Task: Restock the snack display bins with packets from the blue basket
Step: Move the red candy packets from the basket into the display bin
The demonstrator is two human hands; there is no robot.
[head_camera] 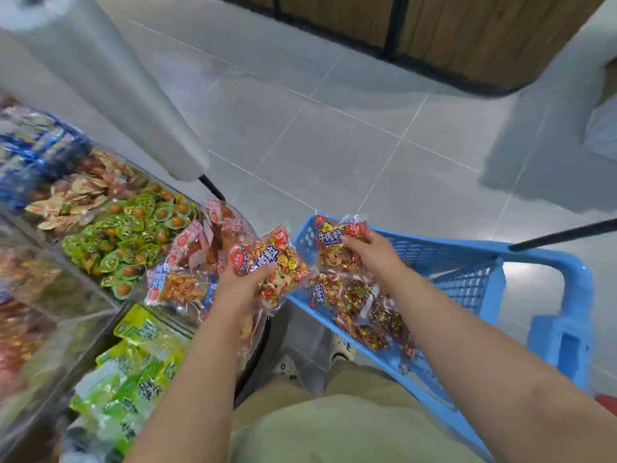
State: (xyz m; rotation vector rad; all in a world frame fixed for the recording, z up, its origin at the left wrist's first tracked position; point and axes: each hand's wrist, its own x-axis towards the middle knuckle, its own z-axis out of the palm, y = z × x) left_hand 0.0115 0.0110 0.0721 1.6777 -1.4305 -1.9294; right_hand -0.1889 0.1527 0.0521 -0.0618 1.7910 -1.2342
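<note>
1. At the middle of the head view, the left hand (245, 289) grips one shiny red-and-gold plastic snack packet (267, 262) by its lower part, with the fingers curled round it. This packet hangs at the edge of the clear plastic display bins (110, 304), just beside the gap to the basket. If the grip slackens, I think it may fall to the grey tiled floor (334, 128) and not into a bin.
2. Right of the middle, the right hand (374, 248) holds a second packet of the same kind (329, 235) by its edge, above the far corner of the blue perforated plastic basket (467, 279). The wrapper looks slippery, so such a small hold could let it go.
3. Lower in the basket, more such packets (364, 315) lie in a loose heap; a quick pull may drag one out.
4. On the left side, the bins hold different goods, for example green packets (127, 235). The picture is blurred there, so choosing a wrong bin is a real risk.
</note>
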